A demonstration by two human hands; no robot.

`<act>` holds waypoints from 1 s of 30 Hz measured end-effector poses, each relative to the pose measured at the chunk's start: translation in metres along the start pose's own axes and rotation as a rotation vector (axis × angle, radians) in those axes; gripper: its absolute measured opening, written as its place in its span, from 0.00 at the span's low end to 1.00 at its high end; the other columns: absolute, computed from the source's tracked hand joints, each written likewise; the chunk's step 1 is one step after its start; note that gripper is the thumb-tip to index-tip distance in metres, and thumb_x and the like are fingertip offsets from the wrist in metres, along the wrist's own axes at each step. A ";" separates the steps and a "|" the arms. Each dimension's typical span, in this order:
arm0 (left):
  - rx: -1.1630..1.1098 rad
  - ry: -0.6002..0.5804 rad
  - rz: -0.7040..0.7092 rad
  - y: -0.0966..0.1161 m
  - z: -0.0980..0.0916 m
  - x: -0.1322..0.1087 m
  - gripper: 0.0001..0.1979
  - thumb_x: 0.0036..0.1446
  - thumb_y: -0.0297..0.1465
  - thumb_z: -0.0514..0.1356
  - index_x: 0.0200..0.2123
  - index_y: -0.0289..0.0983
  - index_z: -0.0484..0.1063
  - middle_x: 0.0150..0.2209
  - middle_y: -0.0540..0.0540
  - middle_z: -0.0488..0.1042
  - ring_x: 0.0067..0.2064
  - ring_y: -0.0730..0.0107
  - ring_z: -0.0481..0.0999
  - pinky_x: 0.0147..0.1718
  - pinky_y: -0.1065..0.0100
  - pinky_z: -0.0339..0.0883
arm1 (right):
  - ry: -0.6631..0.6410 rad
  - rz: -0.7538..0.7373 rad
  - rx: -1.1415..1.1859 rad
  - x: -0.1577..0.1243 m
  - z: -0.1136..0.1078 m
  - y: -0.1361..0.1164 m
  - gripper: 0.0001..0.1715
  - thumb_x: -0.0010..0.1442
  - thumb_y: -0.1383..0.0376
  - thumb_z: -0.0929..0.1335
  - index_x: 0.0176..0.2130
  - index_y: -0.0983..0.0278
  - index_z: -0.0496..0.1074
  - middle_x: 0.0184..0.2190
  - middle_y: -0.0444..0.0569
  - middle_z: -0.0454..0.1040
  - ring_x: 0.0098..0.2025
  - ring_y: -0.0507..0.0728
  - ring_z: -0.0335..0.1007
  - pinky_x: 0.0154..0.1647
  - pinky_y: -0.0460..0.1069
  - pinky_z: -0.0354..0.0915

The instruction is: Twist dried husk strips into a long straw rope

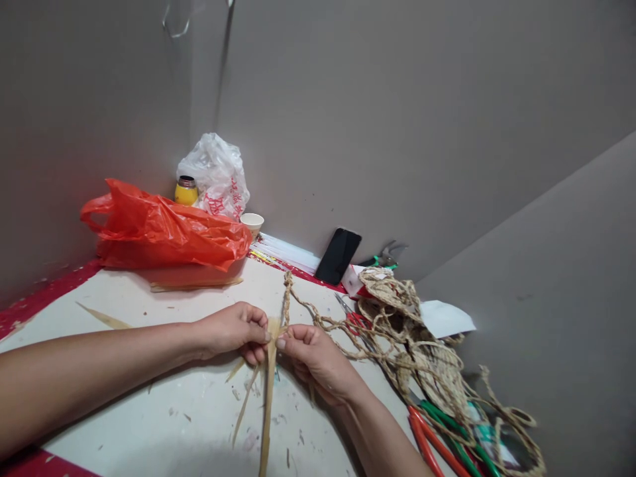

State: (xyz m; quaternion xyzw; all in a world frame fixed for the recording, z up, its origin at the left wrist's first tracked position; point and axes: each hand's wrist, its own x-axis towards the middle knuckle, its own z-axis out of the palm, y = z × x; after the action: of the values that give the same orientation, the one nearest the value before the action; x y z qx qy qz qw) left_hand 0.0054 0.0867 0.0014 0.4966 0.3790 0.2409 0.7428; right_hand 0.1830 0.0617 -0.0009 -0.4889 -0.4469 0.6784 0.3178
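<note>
The left hand (244, 333) and the right hand (318, 361) meet above the middle of the worktop (173, 411). Each grip is narrow, thumb against fingers: the left grip pinches the straw-coloured strip (268, 404) near its upper end from one side; the right grip bears on the same portion from the other. The strip's long tail runs down toward the near edge of the view. A braided cord (287, 298) lies directly beyond the hands, and thinner strands extend from it toward the tangled cords (437, 371) at the right.

Scissors (355, 322) with red handles lie among these strands. Red handles (426, 440) and green handles (450, 427) project from beneath the tangle. At the rear, a phone (338, 256) leans at a tilt. A paper cup (252, 224) stands beside a red plastic bag (163, 228) at the far left.
</note>
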 end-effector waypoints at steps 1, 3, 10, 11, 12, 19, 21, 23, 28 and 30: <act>-0.015 -0.010 -0.007 0.001 0.000 0.000 0.12 0.41 0.34 0.64 0.24 0.33 0.65 0.20 0.49 0.72 0.21 0.76 0.71 0.23 0.73 0.66 | -0.004 0.008 0.011 0.000 -0.001 0.000 0.21 0.43 0.56 0.75 0.22 0.66 0.64 0.10 0.34 0.52 0.12 0.42 0.37 0.14 0.45 0.31; -0.040 -0.036 -0.022 0.001 -0.002 0.001 0.11 0.41 0.33 0.63 0.24 0.33 0.65 0.21 0.48 0.73 0.22 0.76 0.71 0.24 0.73 0.66 | -0.010 0.025 0.018 0.000 -0.002 0.000 0.20 0.43 0.57 0.75 0.23 0.66 0.65 0.09 0.33 0.52 0.12 0.42 0.37 0.14 0.44 0.31; 0.012 -0.026 -0.021 -0.003 0.000 0.003 0.12 0.42 0.35 0.64 0.25 0.33 0.66 0.19 0.49 0.71 0.20 0.77 0.70 0.22 0.74 0.66 | -0.019 -0.011 0.109 -0.001 0.003 -0.002 0.20 0.38 0.59 0.77 0.23 0.69 0.68 0.15 0.40 0.64 0.16 0.44 0.49 0.17 0.43 0.42; 0.020 -0.017 -0.016 -0.003 0.000 0.002 0.13 0.42 0.35 0.65 0.25 0.33 0.66 0.18 0.49 0.71 0.20 0.77 0.70 0.22 0.74 0.66 | -0.017 -0.016 0.115 -0.002 0.004 -0.002 0.20 0.37 0.59 0.77 0.22 0.69 0.68 0.15 0.40 0.65 0.17 0.44 0.51 0.17 0.43 0.44; 0.017 -0.016 -0.014 -0.003 0.000 0.002 0.13 0.41 0.35 0.65 0.25 0.33 0.66 0.18 0.49 0.71 0.20 0.77 0.70 0.22 0.74 0.66 | -0.013 -0.016 0.111 -0.002 0.005 -0.002 0.20 0.37 0.59 0.77 0.22 0.69 0.68 0.15 0.40 0.64 0.17 0.44 0.50 0.18 0.43 0.44; -0.024 -0.027 -0.018 -0.003 -0.002 0.002 0.11 0.40 0.33 0.64 0.24 0.32 0.67 0.23 0.47 0.74 0.22 0.76 0.72 0.23 0.73 0.66 | -0.019 0.021 -0.028 -0.001 0.000 -0.002 0.19 0.45 0.55 0.74 0.23 0.68 0.68 0.09 0.34 0.53 0.12 0.43 0.36 0.14 0.45 0.31; 0.008 -0.011 -0.007 -0.005 -0.002 0.003 0.12 0.40 0.34 0.65 0.24 0.32 0.67 0.22 0.47 0.73 0.22 0.77 0.71 0.23 0.74 0.66 | -0.010 0.012 -0.038 0.000 0.000 0.000 0.20 0.44 0.55 0.74 0.22 0.67 0.67 0.10 0.34 0.53 0.12 0.43 0.37 0.14 0.45 0.31; 0.046 -0.010 -0.002 -0.006 -0.001 0.004 0.12 0.41 0.34 0.65 0.24 0.33 0.67 0.21 0.48 0.72 0.21 0.77 0.71 0.23 0.74 0.66 | 0.006 -0.004 -0.046 0.000 0.001 0.001 0.20 0.42 0.56 0.75 0.22 0.67 0.66 0.11 0.34 0.55 0.13 0.43 0.38 0.15 0.44 0.32; 0.075 -0.017 0.006 -0.004 0.000 0.003 0.08 0.43 0.32 0.62 0.24 0.32 0.67 0.21 0.48 0.72 0.21 0.77 0.71 0.23 0.73 0.67 | 0.003 -0.031 -0.085 0.000 0.004 -0.001 0.20 0.44 0.55 0.74 0.21 0.68 0.68 0.12 0.36 0.57 0.14 0.43 0.39 0.16 0.45 0.36; 0.084 -0.010 0.004 -0.004 0.000 0.003 0.07 0.43 0.30 0.60 0.24 0.32 0.67 0.21 0.48 0.72 0.21 0.77 0.71 0.23 0.74 0.67 | -0.012 -0.040 -0.082 -0.001 0.005 -0.002 0.20 0.44 0.55 0.74 0.20 0.68 0.69 0.11 0.37 0.57 0.14 0.43 0.39 0.17 0.45 0.39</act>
State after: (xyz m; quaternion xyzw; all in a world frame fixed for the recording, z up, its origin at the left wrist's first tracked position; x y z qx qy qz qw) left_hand 0.0066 0.0871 -0.0036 0.5292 0.3841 0.2237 0.7228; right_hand 0.1782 0.0606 0.0019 -0.4883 -0.4859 0.6560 0.3082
